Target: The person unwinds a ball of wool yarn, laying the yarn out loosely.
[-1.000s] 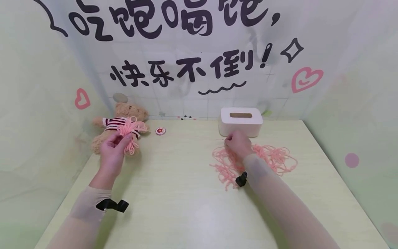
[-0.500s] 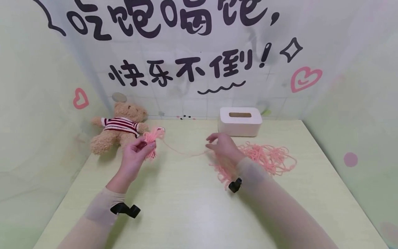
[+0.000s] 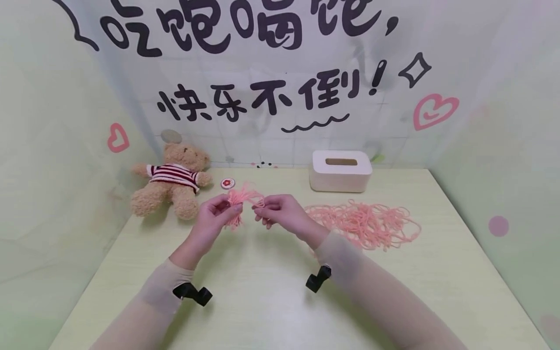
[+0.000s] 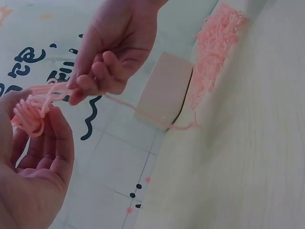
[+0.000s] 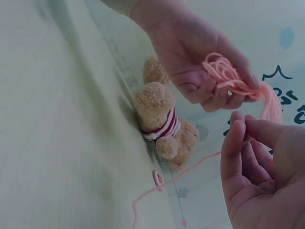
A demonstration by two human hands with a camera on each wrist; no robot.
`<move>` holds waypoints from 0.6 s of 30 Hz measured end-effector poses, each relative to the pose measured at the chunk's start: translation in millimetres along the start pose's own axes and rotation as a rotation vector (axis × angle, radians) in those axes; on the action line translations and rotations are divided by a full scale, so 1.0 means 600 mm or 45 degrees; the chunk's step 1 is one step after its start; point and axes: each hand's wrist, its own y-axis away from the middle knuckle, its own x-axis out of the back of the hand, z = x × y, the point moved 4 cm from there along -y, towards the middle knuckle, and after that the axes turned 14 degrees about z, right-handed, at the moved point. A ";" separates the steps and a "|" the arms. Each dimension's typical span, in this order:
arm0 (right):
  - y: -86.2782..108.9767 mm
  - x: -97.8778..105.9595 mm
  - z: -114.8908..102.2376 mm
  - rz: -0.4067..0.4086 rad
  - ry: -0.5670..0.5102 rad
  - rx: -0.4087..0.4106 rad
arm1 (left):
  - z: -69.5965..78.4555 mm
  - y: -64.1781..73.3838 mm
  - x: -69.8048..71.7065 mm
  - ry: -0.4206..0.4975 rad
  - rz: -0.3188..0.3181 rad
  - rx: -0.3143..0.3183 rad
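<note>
My left hand [image 3: 213,217] grips a looped bundle of pink yarn [image 3: 236,196] around its middle, above the table. Loops stick out on both sides of the fingers, as the right wrist view shows. Close to its right, my right hand [image 3: 282,212] pinches yarn at the bundle's edge between thumb and forefinger. From there a single strand [image 4: 143,114] runs down toward a loose tangled heap of pink yarn [image 3: 367,223] on the table, partly behind the right forearm in the head view.
A teddy bear [image 3: 172,177] in a striped sweater sits at the back left, with a small round badge [image 3: 227,183] beside it. A white tissue box [image 3: 341,172] stands at the back right, behind the yarn heap. Printed fabric walls enclose the table [image 3: 262,291].
My left hand has carried the bundle rightward from in front of the bear. The right hand has moved left, away from the heap, and now meets the bundle and pinches yarn there.
</note>
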 end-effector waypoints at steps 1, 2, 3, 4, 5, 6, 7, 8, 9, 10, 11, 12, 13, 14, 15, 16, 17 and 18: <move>0.003 0.009 0.003 0.039 0.000 0.006 | 0.000 -0.003 0.004 0.017 0.020 -0.002; 0.006 0.019 0.006 0.075 -0.001 0.012 | 0.001 -0.006 0.008 0.037 0.045 -0.002; 0.010 0.030 0.010 0.109 -0.001 0.018 | 0.001 -0.009 0.014 0.060 0.077 0.005; 0.015 0.041 0.013 0.130 0.000 0.023 | 0.002 -0.012 0.021 0.075 0.110 0.008; 0.020 0.053 0.016 0.146 0.010 0.025 | 0.002 -0.015 0.029 0.101 0.144 0.016; 0.026 0.064 0.019 0.154 0.026 0.025 | 0.003 -0.018 0.036 0.124 0.172 0.022; 0.033 0.076 0.022 0.158 0.051 0.028 | 0.003 -0.021 0.043 0.142 0.195 0.037; 0.039 0.089 0.026 0.157 0.087 0.029 | 0.004 -0.024 0.049 0.157 0.210 0.044; 0.045 0.101 0.030 0.151 0.129 0.032 | 0.006 -0.026 0.055 0.170 0.226 0.048; 0.051 0.114 0.034 0.148 0.171 0.031 | 0.008 -0.028 0.062 0.175 0.237 0.044; 0.057 0.127 0.037 0.151 0.221 0.028 | 0.010 -0.031 0.068 0.195 0.253 0.048; 0.062 0.141 0.042 0.155 0.268 0.030 | 0.012 -0.033 0.074 0.207 0.276 0.048; 0.066 0.155 0.046 0.164 0.315 0.030 | 0.015 -0.035 0.081 0.232 0.302 0.048; 0.070 0.169 0.050 0.170 0.362 0.024 | 0.017 -0.036 0.088 0.262 0.330 0.050; 0.074 0.182 0.054 0.181 0.411 0.011 | 0.019 -0.038 0.095 0.310 0.357 0.058; 0.078 0.196 0.058 0.196 0.466 -0.005 | 0.020 -0.040 0.102 0.327 0.394 0.059; 0.081 0.209 0.062 0.208 0.524 -0.016 | 0.021 -0.042 0.109 0.373 0.424 0.065; 0.083 0.221 0.066 0.217 0.582 -0.026 | 0.022 -0.044 0.116 0.421 0.451 0.071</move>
